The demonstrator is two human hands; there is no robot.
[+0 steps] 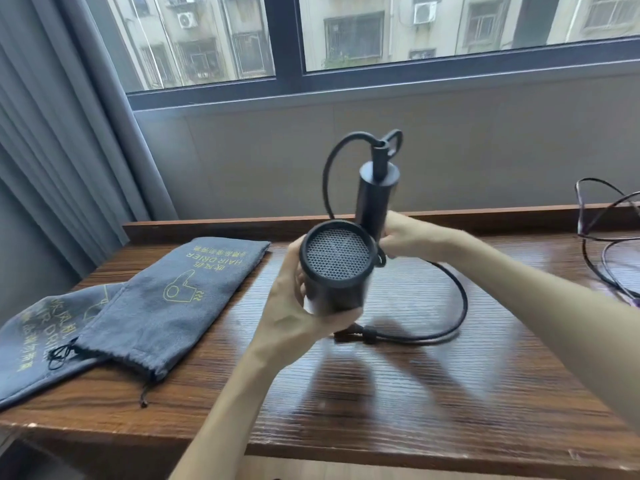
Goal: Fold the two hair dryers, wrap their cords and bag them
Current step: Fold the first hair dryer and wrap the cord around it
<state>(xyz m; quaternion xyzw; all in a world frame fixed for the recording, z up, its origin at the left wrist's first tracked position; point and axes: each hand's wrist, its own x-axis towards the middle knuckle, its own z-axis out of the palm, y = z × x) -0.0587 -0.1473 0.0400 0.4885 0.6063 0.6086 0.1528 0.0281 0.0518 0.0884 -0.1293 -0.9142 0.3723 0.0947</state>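
Above the table [381, 393], our left hand [294, 306] wraps the hair dryer [337, 268] barrel, grille toward us, while our right hand [405, 237] grips the handle [375, 199] base at the hinge, handle's long axis pointing up and far, so folding falls to the right.

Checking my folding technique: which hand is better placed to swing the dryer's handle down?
Probably the right hand: it already grips the base of the upright handle, while the left hand cradles the barrel.
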